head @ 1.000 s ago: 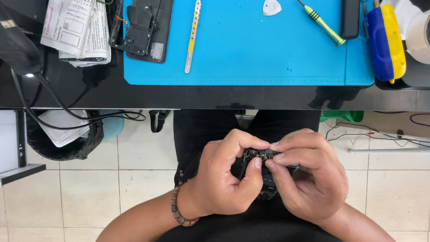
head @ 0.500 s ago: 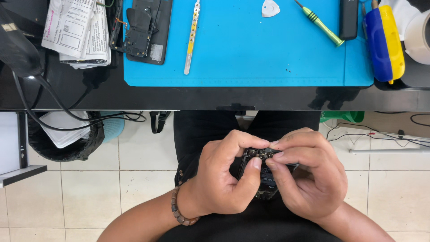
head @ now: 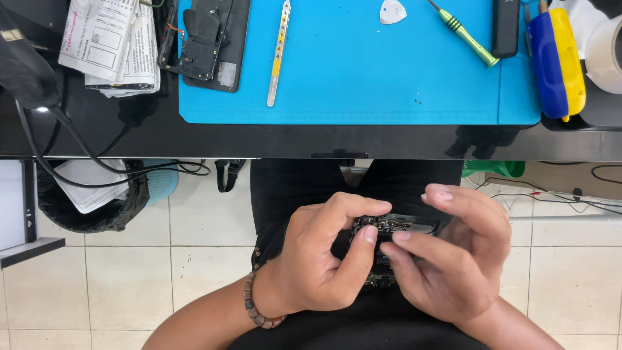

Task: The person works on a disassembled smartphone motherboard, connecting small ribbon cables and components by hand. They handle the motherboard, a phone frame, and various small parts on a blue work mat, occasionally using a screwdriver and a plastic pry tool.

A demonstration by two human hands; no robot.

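We're holding a small dark electronic part (head: 389, 228) in both hands, lower centre of frame, over the lap and below the worktop (head: 311, 139) edge.

Left hand (head: 321, 262): fingers curled and clamped on the part's left side, thumb tip pressed on its front edge. Right hand (head: 453, 259): thumb touches the part from the right, index and other fingers lifted apart above it. Beaded bracelet (head: 256, 308) on left wrist. Upper frame: blue mat (head: 363, 71) with tweezers (head: 278, 52), green screwdriver (head: 463, 32), white pick (head: 392, 11), black device shell (head: 207, 42) at its left edge. Papers (head: 107, 42) upper left, black bin (head: 91, 198) on tiled floor at left.
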